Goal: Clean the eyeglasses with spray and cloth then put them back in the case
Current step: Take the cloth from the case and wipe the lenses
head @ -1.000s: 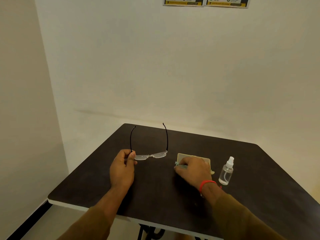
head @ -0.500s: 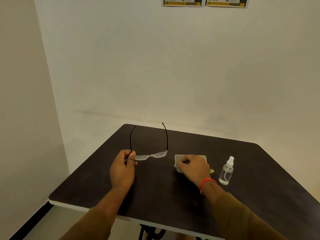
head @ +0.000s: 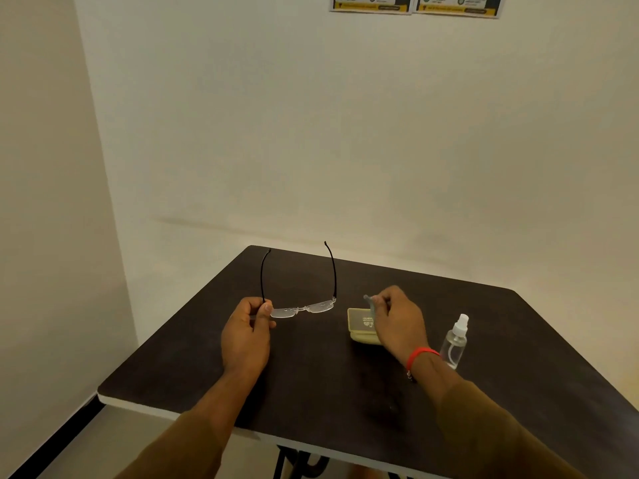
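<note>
Left hand [head: 246, 335] pinches eyeglasses [head: 301, 308] at one lens end, temples open, pointing away, held above desk [head: 311, 392]. Right hand [head: 397, 318] pinches a small grey cloth [head: 368, 303] over the beige case [head: 361, 328] on desk. Spray bottle [head: 454, 342] upright just right of that wrist w/ red band.

one eyeglasses [head: 301, 307], one case [head: 361, 326], one spray bottle [head: 455, 342], two posters [head: 371, 2]

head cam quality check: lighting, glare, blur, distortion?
Head view: dim, warm light, soft shadows under the arms on the table; no strong glare, though the eyeglasses lenses barely show; cloth in the right hand looks smeared; wide-angle bends the wall corner; case print unreadable.
</note>
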